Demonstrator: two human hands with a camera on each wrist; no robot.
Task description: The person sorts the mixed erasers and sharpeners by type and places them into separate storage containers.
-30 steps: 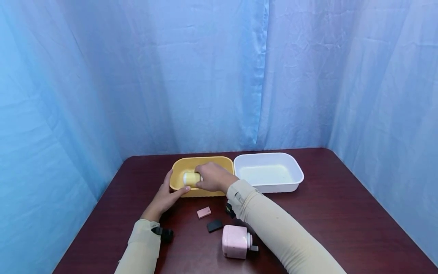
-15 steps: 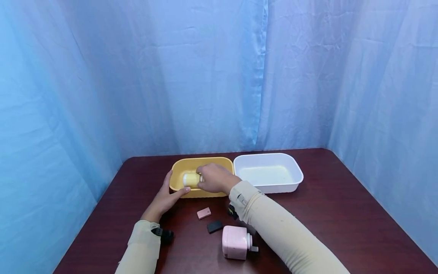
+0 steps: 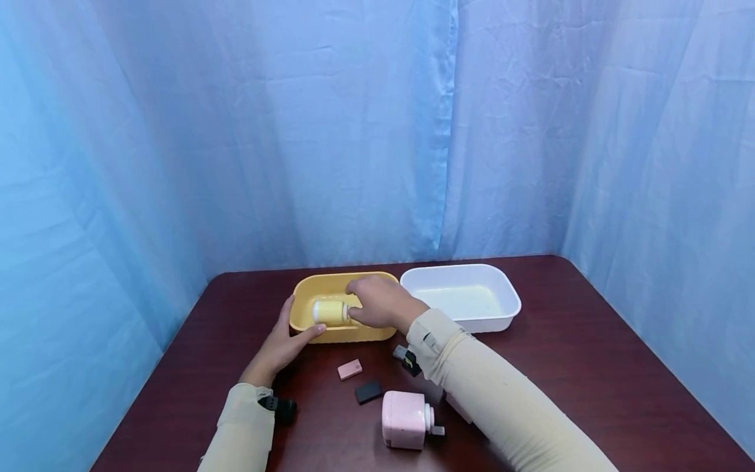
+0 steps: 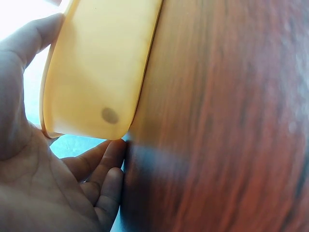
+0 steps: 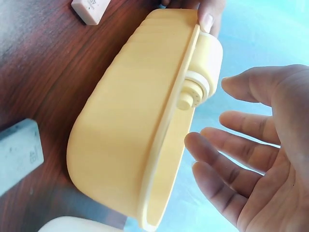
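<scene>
**Hands at the yellow tub**

Head view. Dark wood counter point(image 3: 566, 367), lower half of frame, blue curtain behind. Yellow tub point(image 3: 330, 286) at centre; white tub point(image 3: 466, 275) just right of it, side by side. Bottle point(image 3: 329, 313) lies on its side inside the yellow tub. Right hand point(image 3: 380, 303) over the tub's right part, fingers by the bottle's cap end; contact cannot be told here. Left hand point(image 3: 282, 341) against the tub's left near corner, thumb on the rim. Below the tub: pink eraser point(image 3: 350, 369), dark eraser point(image 3: 368, 391), pink sharpener point(image 3: 406, 419).

Left wrist view. Left hand point(image 4: 43, 164) at lower left, fingers loosely spread round the yellow tub point(image 4: 96, 72); thumb at its upper edge.

Right wrist view. Right hand point(image 5: 260, 164) at right, fingers spread and relaxed, gripping nothing, apart from the bottle point(image 5: 205, 72) in the yellow tub point(image 5: 130, 125). Pink eraser point(image 5: 89, 8) top left.
</scene>
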